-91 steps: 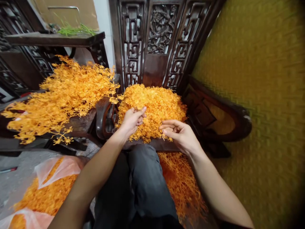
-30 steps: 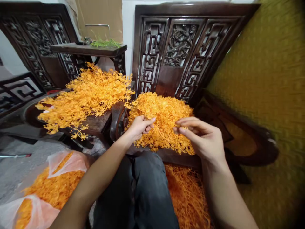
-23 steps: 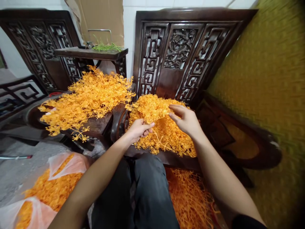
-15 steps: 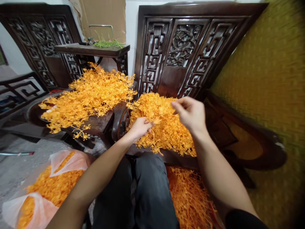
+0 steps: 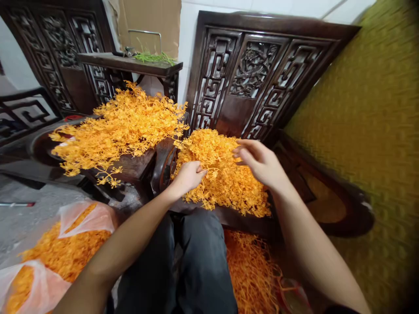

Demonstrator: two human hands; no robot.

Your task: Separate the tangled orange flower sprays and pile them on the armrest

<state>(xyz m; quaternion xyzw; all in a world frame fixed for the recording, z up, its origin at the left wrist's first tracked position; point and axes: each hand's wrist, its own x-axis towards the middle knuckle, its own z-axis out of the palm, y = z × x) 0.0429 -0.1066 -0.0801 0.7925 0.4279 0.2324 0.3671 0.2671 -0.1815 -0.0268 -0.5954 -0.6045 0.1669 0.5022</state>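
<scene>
A heap of small orange plastic pieces (image 5: pixel 229 187) lies on the dark wooden seat in front of me. Over its left part my left hand (image 5: pixel 190 176) is pinched on a thin orange stem, which points right across the heap. My right hand (image 5: pixel 253 159) hovers above the heap's right side, fingers apart, with nothing visible in them. To the left, a pile of branched orange stems (image 5: pixel 127 126) spreads over a wooden surface, some hanging over its edge.
An open bag (image 5: pixel 87 216) of orange pieces stands at the lower left. Orange stems (image 5: pixel 250 270) fill a spot below the seat. Green stems (image 5: pixel 155 57) lie on a small shelf. A carved chair back (image 5: pixel 242 100) rises behind the heap.
My right hand has opened its fingers, which were pinched together. The orange piece near my left hand now shows as a thin stem, less blurred. The camera view has shifted slightly.
</scene>
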